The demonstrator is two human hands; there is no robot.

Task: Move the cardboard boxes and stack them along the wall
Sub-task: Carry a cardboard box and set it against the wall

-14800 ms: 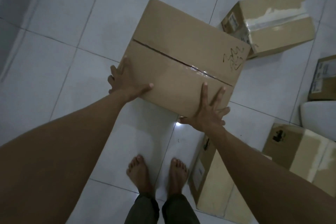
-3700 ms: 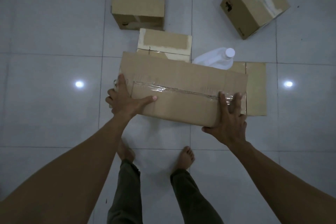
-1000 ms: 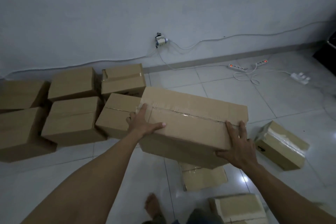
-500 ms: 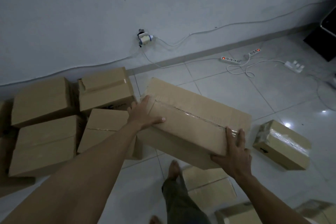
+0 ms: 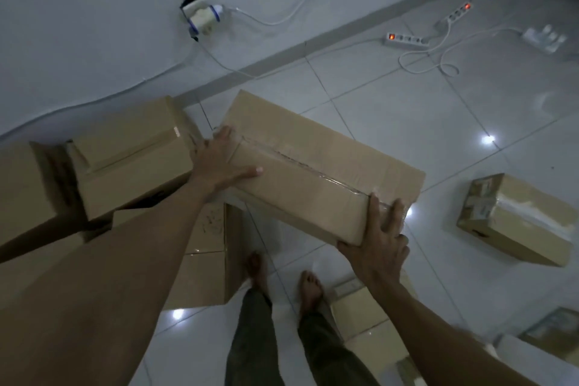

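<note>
A long taped cardboard box (image 5: pixel 313 166) hangs tilted above the floor, its left end close to the wall. My left hand (image 5: pixel 219 163) grips that left end, thumb lying across the top. At the near right corner my right hand (image 5: pixel 379 244) holds the box with its fingers over the top edge. Left of it, cardboard boxes stand by the wall: one with a raised flap (image 5: pixel 131 153), another at the frame's left edge (image 5: pixel 22 191), and a lower one (image 5: pixel 206 260) partly hidden under my left arm.
A loose taped box (image 5: pixel 513 216) lies on the tiles to the right, another (image 5: pixel 366 313) by my bare feet (image 5: pixel 257 269). A wall socket with adapters (image 5: pixel 202 16) feeds cables to power strips (image 5: pixel 407 39) along the skirting. White tiles lie bare between the carried box and the strips.
I have stepped closer to the wall with the long box. It now sits lower and nearer the stacked boxes on the left; both hands keep the same hold.
</note>
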